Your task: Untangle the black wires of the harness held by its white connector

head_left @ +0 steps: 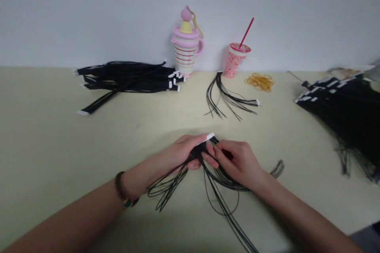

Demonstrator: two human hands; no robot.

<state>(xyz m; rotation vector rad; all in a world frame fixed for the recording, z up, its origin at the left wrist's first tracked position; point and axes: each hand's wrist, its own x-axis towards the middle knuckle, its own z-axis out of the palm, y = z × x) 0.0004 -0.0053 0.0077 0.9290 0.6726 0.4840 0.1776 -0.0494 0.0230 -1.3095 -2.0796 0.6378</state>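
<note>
At about 10 o'clock from your hands, on the pale cream tabletop [38, 134], lies a long pile of black wire harnesses [127, 79], their flat strands ending in small white connectors, with one harness angled out toward you.

A dark beaded bracelet [123, 189] with a green bead sits on your left wrist. Your left hand [181, 154] is closed around the gathered black wire bundle [198, 152], thumb on top and fingers curled beneath, just behind its white connector [210, 136]. Your right hand [240, 164] is nearly closed, its fingers [221, 152] pressed onto the same bundle right beside your left hand. That close grip, at the 6 o'clock edge of the table's open middle, is the sound way to work here: the strands are held tight at the head, while their thin, glossy lengths fan loosely toward you.

At 12 o'clock stands a pink-and-white striped lidded mug [185, 53]. Near 1 o'clock are a loose black wire harness [228, 95], a pink patterned cup [236, 60] with a red straw, and a tangle of amber rubber bands [260, 82]. At 2 to 3 o'clock, a large, dense heap of black harnesses [350, 122] is spread, white-tipped at its far end.
</note>
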